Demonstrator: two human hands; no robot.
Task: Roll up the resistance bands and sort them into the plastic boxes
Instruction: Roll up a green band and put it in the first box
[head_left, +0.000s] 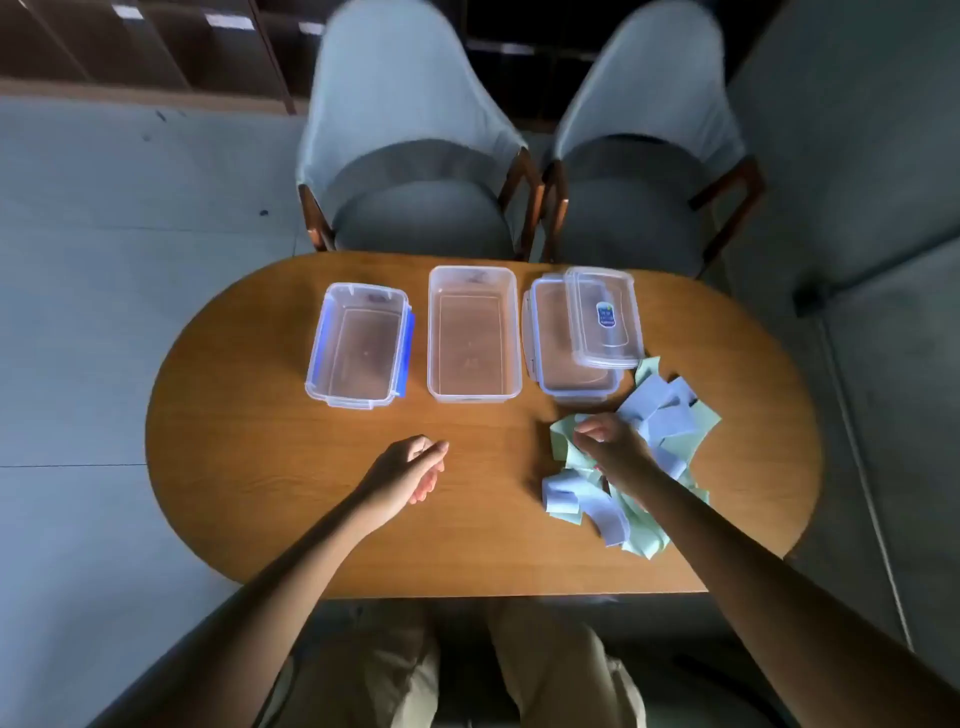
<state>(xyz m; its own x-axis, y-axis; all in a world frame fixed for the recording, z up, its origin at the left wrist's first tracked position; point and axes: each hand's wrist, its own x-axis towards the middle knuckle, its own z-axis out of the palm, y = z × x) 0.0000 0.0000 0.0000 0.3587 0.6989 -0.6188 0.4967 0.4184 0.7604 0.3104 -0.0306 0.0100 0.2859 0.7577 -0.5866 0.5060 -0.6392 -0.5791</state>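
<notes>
A loose pile of pale blue and pale green resistance bands (670, 421) lies on the right side of the wooden table (260, 467). My right hand (610, 447) rests on the pile's left edge, fingers pinched on a green band (563, 436). My left hand (410, 467) hovers over bare wood, fingers loosely curled, holding nothing. Three clear plastic boxes stand in a row at the back: a left box with blue clips (319, 374), a taller middle box (434, 364), and a right box (535, 364) with lids (602, 317) stacked askew on it. All three look empty.
Two grey chairs (415, 208) (634, 208) stand behind the table's far edge. The table is oval with rounded ends. My knees in beige trousers (545, 670) show under the near edge. Grey floor surrounds the table.
</notes>
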